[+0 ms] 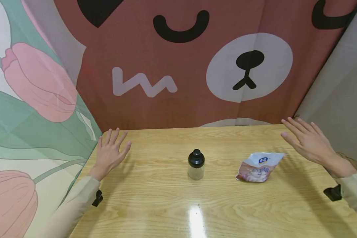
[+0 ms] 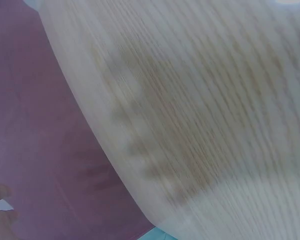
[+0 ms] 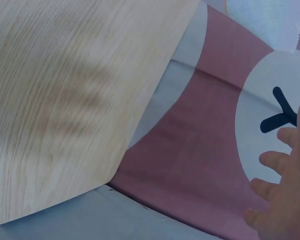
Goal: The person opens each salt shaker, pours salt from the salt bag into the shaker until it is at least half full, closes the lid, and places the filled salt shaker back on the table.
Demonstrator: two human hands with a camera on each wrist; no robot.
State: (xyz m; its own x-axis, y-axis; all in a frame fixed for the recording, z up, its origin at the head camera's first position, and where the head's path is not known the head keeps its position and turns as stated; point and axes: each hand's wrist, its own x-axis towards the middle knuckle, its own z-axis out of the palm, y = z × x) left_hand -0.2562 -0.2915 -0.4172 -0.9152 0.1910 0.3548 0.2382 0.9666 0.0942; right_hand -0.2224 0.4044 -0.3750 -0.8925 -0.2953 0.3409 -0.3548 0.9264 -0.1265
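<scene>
Over the table's left edge my left hand [image 1: 110, 153] hovers with fingers spread and nothing in it. My right hand [image 1: 310, 142] is raised at the right side, fingers straight, also holding nothing. Between them stands a small clear jar [image 1: 196, 172] with a black knobbed lid [image 1: 196, 158], upright. Nearer to the right hand, a white and pinkish-brown plastic pouch [image 1: 257, 168] with blue print rests on the table. In the right wrist view, fingers [image 3: 275, 162] show at the right edge, and part of the pouch [image 3: 270, 20] is at the top.
The wooden table [image 1: 154, 201] has light grain and a bright glare spot near the front. Behind it hangs a reddish-brown cloth [image 1: 190, 99] with a bear face. A tulip-patterned cloth [image 1: 41, 138] hangs on the left and a grey one [image 1: 342, 92] on the right.
</scene>
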